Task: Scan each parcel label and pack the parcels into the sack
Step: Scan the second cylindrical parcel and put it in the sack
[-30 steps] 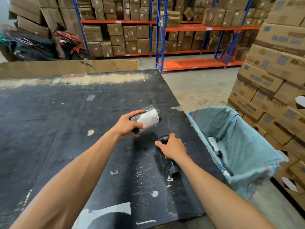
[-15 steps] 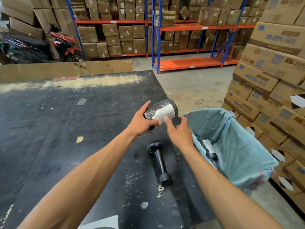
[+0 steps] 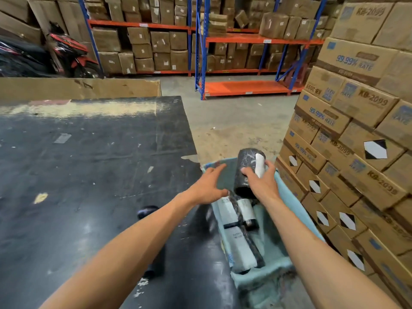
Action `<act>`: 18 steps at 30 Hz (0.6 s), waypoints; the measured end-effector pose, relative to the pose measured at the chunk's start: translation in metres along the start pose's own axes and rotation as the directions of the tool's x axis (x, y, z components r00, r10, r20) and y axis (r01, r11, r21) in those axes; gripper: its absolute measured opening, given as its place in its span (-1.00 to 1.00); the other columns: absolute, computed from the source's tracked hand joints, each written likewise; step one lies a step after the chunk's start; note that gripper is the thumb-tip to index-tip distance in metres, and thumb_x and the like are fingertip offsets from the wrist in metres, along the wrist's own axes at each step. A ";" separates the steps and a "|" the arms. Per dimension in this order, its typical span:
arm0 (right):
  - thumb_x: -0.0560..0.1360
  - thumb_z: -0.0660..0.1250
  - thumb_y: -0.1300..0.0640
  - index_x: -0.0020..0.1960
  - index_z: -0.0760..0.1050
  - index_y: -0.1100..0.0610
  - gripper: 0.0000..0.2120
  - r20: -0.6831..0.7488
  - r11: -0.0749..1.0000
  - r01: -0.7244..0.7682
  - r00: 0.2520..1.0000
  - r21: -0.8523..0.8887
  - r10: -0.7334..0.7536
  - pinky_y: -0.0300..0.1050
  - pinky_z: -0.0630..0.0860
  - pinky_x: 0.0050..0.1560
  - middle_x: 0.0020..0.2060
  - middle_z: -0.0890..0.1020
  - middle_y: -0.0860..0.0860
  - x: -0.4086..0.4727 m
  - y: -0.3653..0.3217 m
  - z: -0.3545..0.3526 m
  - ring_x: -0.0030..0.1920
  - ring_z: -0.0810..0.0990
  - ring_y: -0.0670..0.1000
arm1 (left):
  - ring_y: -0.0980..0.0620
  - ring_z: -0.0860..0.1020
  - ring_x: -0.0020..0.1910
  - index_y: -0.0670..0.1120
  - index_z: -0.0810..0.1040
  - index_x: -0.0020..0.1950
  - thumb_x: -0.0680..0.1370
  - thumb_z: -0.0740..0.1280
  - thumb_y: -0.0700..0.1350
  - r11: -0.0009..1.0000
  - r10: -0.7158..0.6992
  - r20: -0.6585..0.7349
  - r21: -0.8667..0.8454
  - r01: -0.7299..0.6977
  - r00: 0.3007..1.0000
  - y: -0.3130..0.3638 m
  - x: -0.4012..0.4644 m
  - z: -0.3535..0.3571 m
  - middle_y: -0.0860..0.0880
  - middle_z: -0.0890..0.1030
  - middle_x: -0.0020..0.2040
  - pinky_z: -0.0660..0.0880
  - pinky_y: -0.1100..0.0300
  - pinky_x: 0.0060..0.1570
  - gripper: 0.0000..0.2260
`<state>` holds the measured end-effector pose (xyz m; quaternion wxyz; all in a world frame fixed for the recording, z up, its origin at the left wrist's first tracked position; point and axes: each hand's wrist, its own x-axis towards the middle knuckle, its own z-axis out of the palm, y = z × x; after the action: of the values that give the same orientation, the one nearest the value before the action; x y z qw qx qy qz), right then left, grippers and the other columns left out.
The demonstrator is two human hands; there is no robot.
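1. Held over the open mouth of the sack (image 3: 287,267): a dark, plastic-wrapped parcel (image 3: 247,172), roughly a short roll, white label (image 3: 260,165) turned to the far right side.
2. Right hand (image 3: 262,185) wrapped round the near side of that parcel, fingers curled across wrap and label, lower end of the roll poking out below the palm.
3. Left hand (image 3: 208,187) spread wide just beside it, fingers straight, gripping nothing, hovering above the sack's near-left rim.
4. Already lying inside the sack: more wrapped parcels (image 3: 239,221) with pale labels, stacked lengthwise, directly under the held one.
5. Judged light, going by the one-handed carry; shape kept stiff under the fingers, no sag seen.
6. Wrap glossy and crinkled, so probably slick; best taken round the middle of the roll, thumb opposite the fingers, not by the loose film at the ends.
7. Nothing fragile suggested; a short drop onto the soft pile looked tolerable.
8. Left on the black counter (image 3: 89,175): a dark handheld scanner (image 3: 148,211), mostly hidden behind the left forearm.
9. Stacked cartons (image 3: 356,134) close on the right, near the sack.
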<state>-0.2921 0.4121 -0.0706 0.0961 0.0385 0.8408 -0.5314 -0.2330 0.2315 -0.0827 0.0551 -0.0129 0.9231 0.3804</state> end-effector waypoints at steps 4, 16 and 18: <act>0.54 0.44 -0.14 0.69 -0.08 -0.07 -0.07 0.163 0.963 -0.005 0.985 -0.270 0.051 0.20 0.31 0.54 0.63 0.27 0.12 0.032 0.062 -0.028 0.56 0.34 0.27 | -0.33 -0.06 0.62 -0.12 -0.17 0.69 0.67 0.19 0.22 0.900 -0.163 -0.190 0.373 0.224 0.968 -0.021 0.028 0.046 -0.33 -0.08 0.64 -0.06 -0.24 0.58 -0.20; 0.64 0.41 -0.10 0.64 -0.28 0.38 0.05 0.384 0.595 -0.020 0.747 -0.803 0.543 0.01 0.22 0.58 0.66 0.07 0.30 0.092 0.187 -0.009 0.64 0.20 0.25 | -0.16 -0.16 0.66 -0.26 -0.22 0.66 0.69 0.01 0.19 0.880 -0.232 -0.386 0.307 0.362 0.893 -0.052 0.039 0.099 -0.25 -0.18 0.67 -0.26 0.03 0.59 -0.24; 0.67 0.36 -0.09 0.64 -0.28 0.42 0.01 0.404 0.596 -0.020 0.716 -0.803 0.569 -0.01 0.18 0.62 0.67 -0.05 0.31 0.098 0.192 -0.002 0.66 0.13 0.24 | -0.15 -0.16 0.66 -0.27 -0.20 0.66 0.70 0.01 0.16 0.870 -0.241 -0.372 0.328 0.369 0.896 -0.052 0.039 0.098 -0.25 -0.16 0.67 -0.26 0.02 0.61 -0.27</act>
<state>-0.3559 0.4930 -0.2598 0.4692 -0.0350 0.8779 -0.0892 -0.2589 0.2644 -0.1928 -0.0334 -0.2106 0.9624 0.1680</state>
